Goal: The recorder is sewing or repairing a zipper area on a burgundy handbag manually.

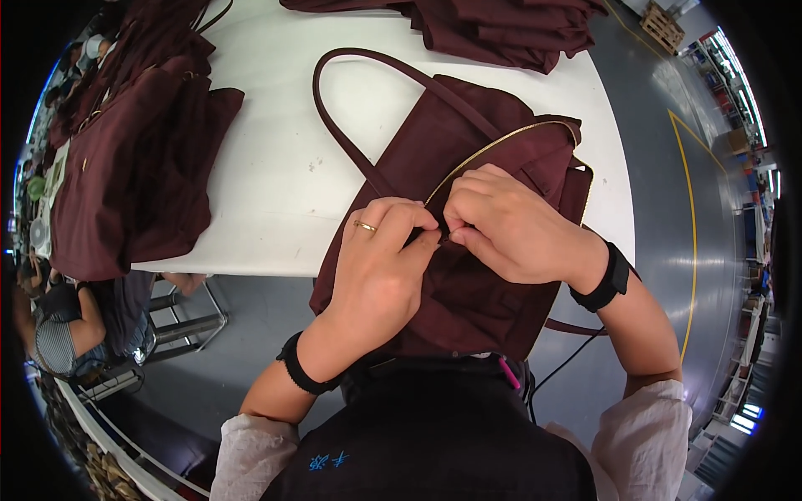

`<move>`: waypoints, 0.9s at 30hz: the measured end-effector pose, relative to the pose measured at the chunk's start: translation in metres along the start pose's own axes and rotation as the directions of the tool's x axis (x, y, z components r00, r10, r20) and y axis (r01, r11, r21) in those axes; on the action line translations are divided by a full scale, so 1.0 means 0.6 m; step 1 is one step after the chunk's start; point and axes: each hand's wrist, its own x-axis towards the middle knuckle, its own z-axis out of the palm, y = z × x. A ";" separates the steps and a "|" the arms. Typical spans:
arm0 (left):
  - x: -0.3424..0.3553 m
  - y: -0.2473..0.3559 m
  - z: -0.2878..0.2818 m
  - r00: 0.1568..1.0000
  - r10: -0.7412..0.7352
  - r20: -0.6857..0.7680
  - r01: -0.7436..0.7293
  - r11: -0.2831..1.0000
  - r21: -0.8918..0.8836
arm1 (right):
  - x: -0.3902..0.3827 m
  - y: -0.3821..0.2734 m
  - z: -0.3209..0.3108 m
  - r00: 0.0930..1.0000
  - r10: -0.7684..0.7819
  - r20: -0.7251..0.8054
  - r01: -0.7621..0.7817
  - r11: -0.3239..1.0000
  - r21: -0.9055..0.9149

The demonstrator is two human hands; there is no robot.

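A dark maroon handbag [511, 313] lies at the table's near edge, close against my body. Its gold-toothed zipper [487, 153] curves open along the top, and one long strap [327, 117] loops out to the left on the tabletop. My left hand [380, 259], with a ring on one finger, is closed in a pinch on the bag near the zipper's near end. Fingertips of my right hand [514, 225] are pressed together just beside it, over the bag's opening. The tiny dark bit between them is too small to name.
The white table [276, 159] carries a pile of maroon bags [154, 167] on the left and more maroon fabric [510, 29] at the far side. Other people [71, 321] sit at the left. A black cable [564, 367] hangs at my right, above the grey floor [656, 225].
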 end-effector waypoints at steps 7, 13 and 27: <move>-0.001 -0.002 -0.003 1.000 -0.023 -0.007 0.023 1.000 -0.018 | -0.014 0.001 0.011 0.998 0.028 -0.056 -0.030 0.999 -0.036; 0.000 0.000 -0.016 0.990 -0.116 0.084 0.120 0.991 -0.052 | -0.030 -0.005 0.010 0.978 0.137 -0.155 -0.133 0.990 0.035; 0.031 -0.007 -0.065 0.546 -0.367 0.753 0.827 0.092 -0.555 | -0.042 -0.024 0.019 0.940 0.119 -0.319 -0.086 0.990 0.116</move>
